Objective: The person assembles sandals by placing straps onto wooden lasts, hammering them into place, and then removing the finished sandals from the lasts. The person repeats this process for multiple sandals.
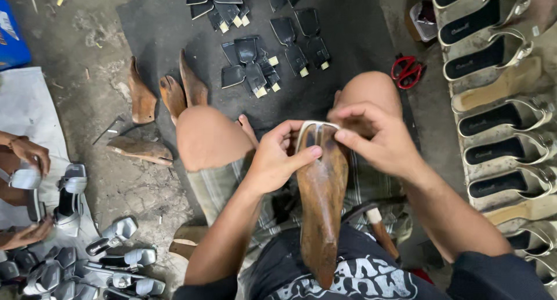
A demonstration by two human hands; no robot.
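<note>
Resting lengthwise on the person's lap, a brown wooden shoe last (321,201) points its far end toward the knees. Both hands are clamped on that far end, where a pale strap (316,126) curves over the wood: the left hand (275,158) presses its thumb against the last's side, while the right hand (374,135) pinches the strap's edge with its fingertips. A hammer (377,224) lies on the lap just beside the last. On the floor beyond the knees are red scissors (408,71), dark cut pieces (255,65) and spare wooden lasts (168,94). Black-soled sandals (499,111) line the right side. Another person's hands (29,155) hold a silver sandal at left.
</note>
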